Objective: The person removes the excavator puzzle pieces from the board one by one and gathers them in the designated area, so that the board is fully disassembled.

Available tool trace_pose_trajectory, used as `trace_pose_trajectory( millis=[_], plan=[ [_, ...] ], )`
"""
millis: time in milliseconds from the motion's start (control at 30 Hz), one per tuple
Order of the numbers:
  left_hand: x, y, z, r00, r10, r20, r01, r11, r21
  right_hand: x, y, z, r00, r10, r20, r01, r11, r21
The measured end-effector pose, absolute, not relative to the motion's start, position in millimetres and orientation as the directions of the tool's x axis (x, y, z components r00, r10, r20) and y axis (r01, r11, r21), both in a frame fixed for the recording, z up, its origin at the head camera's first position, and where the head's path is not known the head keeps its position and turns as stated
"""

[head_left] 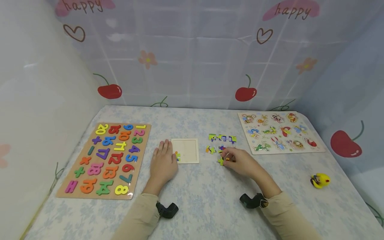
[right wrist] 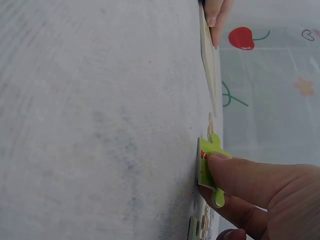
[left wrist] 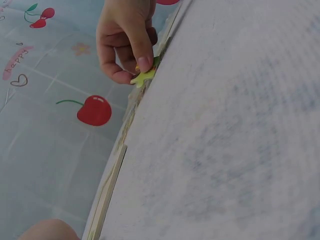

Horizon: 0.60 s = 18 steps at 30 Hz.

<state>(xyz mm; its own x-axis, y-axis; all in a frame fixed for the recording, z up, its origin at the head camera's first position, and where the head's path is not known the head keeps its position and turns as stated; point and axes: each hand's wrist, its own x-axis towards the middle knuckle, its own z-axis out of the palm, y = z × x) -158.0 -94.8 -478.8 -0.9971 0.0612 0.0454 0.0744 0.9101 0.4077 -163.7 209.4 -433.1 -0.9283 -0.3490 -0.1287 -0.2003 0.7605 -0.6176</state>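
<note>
My right hand point(head_left: 239, 161) pinches a green jigsaw piece point(right wrist: 209, 165) between thumb and fingers, low over the table; in the left wrist view the piece is tilted up. Around that hand lie several more colourful jigsaw pieces point(head_left: 222, 138) in short rows. My left hand point(head_left: 163, 163) lies with straight fingers on the left edge of a square wooden puzzle tray point(head_left: 189, 150). One small jigsaw piece point(head_left: 178, 156) sits in the tray's lower left corner, beside the left thumb.
A wooden number board point(head_left: 103, 163) lies to the left. At the back right is an insect puzzle board point(head_left: 280, 133). A yellow toy duck point(head_left: 320, 180) stands on the right side of the table. A printed curtain point(head_left: 192, 66) hangs behind the table.
</note>
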Motion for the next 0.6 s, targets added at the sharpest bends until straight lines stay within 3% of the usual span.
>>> trace_pose_trajectory(
  millis=[367, 600],
  plan=[
    [-156.9, -94.6, -478.6, -0.998, 0.052, 0.047, 0.067, 0.908, 0.414, -162.6, 205.1, -432.6, -0.953, -0.304, -0.001, -0.280, 0.879, -0.387],
    [-156.9, -94.3, -479.7, -0.998, 0.055, 0.037, 0.066, 0.909, 0.412, -166.5, 203.6, -431.2, -0.949, -0.313, -0.025, -0.262, 0.834, -0.486]
  ],
)
